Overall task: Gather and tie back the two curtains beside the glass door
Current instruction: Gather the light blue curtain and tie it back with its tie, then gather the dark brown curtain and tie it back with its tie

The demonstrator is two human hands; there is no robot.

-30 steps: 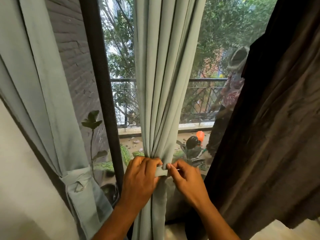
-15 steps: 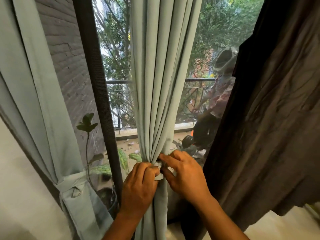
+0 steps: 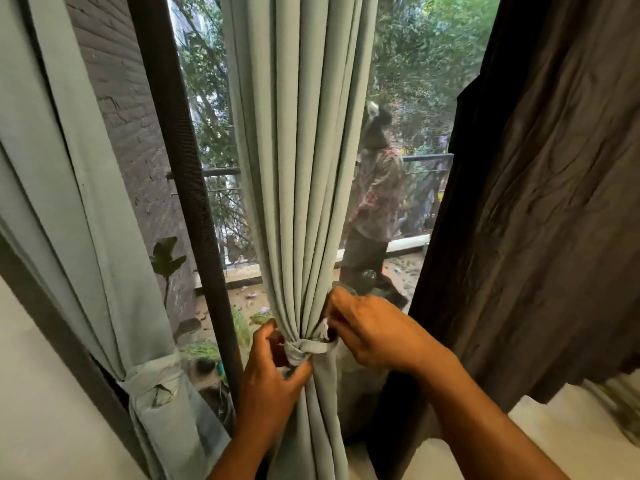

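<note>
Matt sage cloth curtain [image 3: 301,168], crinkled dark brown cloth drape [image 3: 547,202], rough brick wall [image 3: 128,109].

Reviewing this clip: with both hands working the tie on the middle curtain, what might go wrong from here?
1. The pale green fabric tie-back band looks only loosely knotted around the gathered pale green middle curtain; if the left hand or right hand lets go early, it may slip and the pleats spread.
2. The loose dark brown curtain hangs close to the right hand and might snag.
</note>
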